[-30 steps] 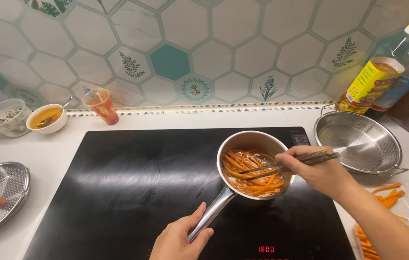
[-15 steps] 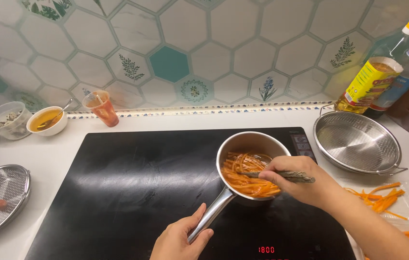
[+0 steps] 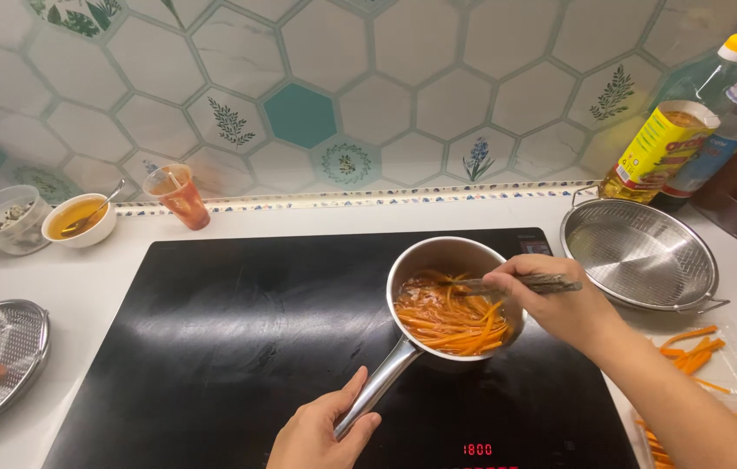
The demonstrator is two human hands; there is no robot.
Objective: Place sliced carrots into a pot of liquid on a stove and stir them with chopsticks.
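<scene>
Saucepan (image 3: 451, 300) with carrot strips (image 3: 451, 317) stands on the black cooktop (image 3: 212, 347), which is set into the white desk (image 3: 82, 278). Left hand (image 3: 320, 434) is closed around the pan handle (image 3: 381, 386); right hand (image 3: 551, 304) grips chopsticks (image 3: 516, 284) in the strips. A steel strainer (image 3: 642, 252) and oil bottle (image 3: 659, 152) stand to the right, below the hexagon-tiled wall (image 3: 386, 95).

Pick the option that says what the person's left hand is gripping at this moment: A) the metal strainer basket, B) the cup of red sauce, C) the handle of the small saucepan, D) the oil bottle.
C: the left hand is closed around the saucepan handle, while the right hand stirs the carrot strips with chopsticks.
</scene>
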